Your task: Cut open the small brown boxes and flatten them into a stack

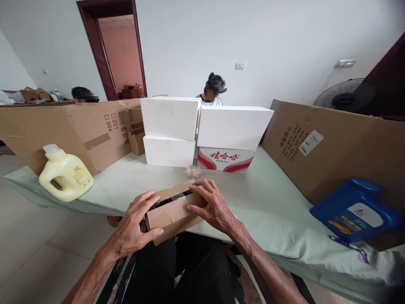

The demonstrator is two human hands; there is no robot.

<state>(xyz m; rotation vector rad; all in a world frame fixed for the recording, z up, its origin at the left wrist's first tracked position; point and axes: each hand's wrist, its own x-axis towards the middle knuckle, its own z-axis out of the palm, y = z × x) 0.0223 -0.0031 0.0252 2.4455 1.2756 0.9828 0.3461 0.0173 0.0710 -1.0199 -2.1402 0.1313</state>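
A small brown cardboard box (172,216) is tilted at the front edge of the table, above my lap. Its top shows a dark gap between the flaps, with a bit of shiny tape in it; the contents cannot be made out. My left hand (134,223) grips the box's left end, thumb on the near side and fingers over the far side. At the other end, my right hand (212,204) is closed over the box, its fingers on the top flap and thumb on the near face. Beyond the box lies a small clear crinkled bundle (193,171).
White boxes (169,119) and a red-and-white printed carton (226,160) stand stacked at the back. Large cardboard panels (104,139) flank the table (253,202). A yellow jug (68,173) stands left; a blue bottle (357,211) and purple pen (349,247) lie right. Two people sit beyond.
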